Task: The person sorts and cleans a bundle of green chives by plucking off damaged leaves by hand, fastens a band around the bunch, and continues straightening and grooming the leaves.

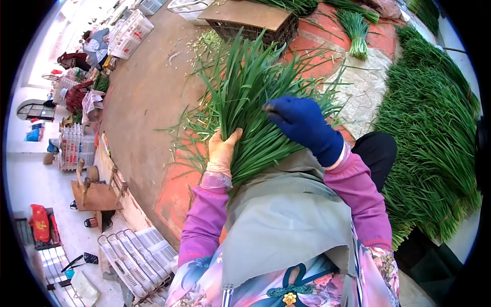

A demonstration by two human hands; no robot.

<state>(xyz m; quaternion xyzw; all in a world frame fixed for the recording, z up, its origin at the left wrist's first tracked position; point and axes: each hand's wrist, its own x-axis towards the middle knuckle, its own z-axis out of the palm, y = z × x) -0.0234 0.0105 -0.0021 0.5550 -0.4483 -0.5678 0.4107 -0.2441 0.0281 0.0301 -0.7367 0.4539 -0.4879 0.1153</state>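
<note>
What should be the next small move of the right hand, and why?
Probably lower the right hand toward the spread leaves: it appears raised above them, no leaf visible in its fingers, while the left hand grips the upright bunch.

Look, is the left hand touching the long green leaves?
Touching. The head view shows the left hand gripping the long green leaves, its thumb lying over them.

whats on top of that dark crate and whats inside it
A flat brown board lies on the dark crate, with greens at its far edge. The board covers the opening, so the crate's contents can't be made out.
</note>
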